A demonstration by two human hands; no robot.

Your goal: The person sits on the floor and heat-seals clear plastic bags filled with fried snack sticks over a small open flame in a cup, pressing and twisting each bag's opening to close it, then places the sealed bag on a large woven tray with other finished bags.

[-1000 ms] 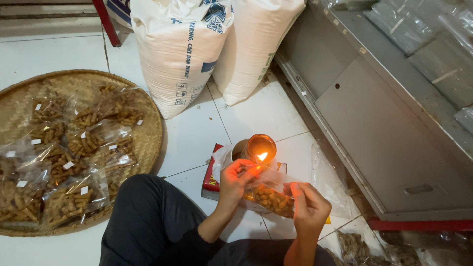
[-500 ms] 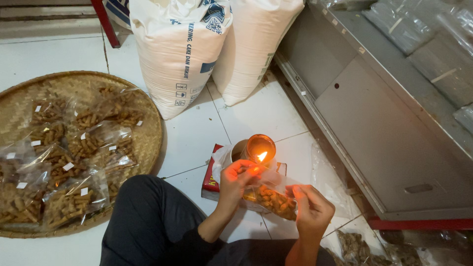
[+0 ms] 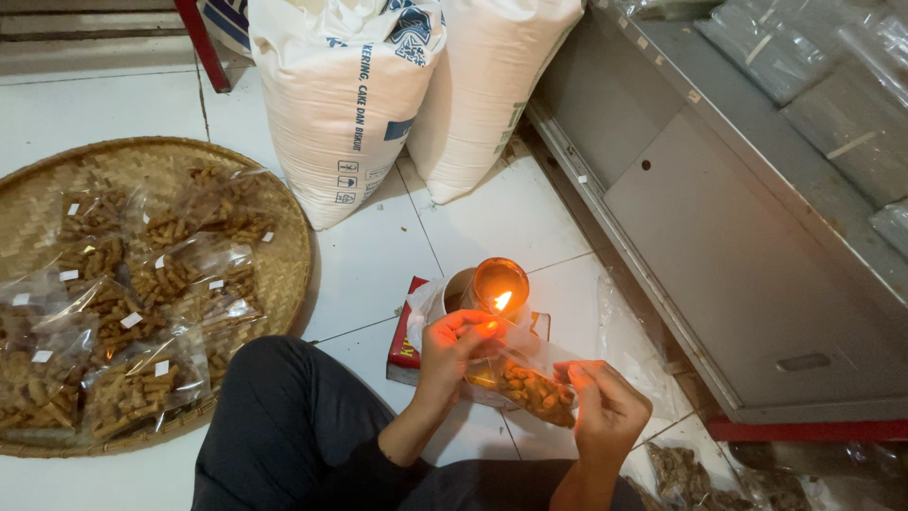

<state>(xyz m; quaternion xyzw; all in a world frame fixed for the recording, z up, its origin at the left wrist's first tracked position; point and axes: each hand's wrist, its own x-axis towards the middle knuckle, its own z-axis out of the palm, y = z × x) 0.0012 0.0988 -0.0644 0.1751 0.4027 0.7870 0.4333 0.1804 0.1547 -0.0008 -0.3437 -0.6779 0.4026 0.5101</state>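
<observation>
- White tiled floor [image 3: 369, 274]; two white woven sacks [image 3: 350, 95] stand at the far side, a grey metal cabinet [image 3: 757, 246] on the right.
- Far left, a round woven tray [image 3: 284, 255] holds clear packets of brown snack sticks [image 3: 123, 378].
- Left hand [image 3: 452, 352] pinches the bag's top edge beside the flame.
- Small oil lamp [image 3: 498, 286], lit, sits on a red box [image 3: 402, 343], partly hidden.
- Clear plastic bag of snacks [image 3: 532, 390] hangs between both hands, near centre.
- Right hand [image 3: 605, 412] is clamped on the bag's right edge; its fingertips are hard to make out.

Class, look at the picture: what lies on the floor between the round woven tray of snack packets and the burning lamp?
In the head view, only the person's dark-trousered knee and bare white floor tiles.
</observation>
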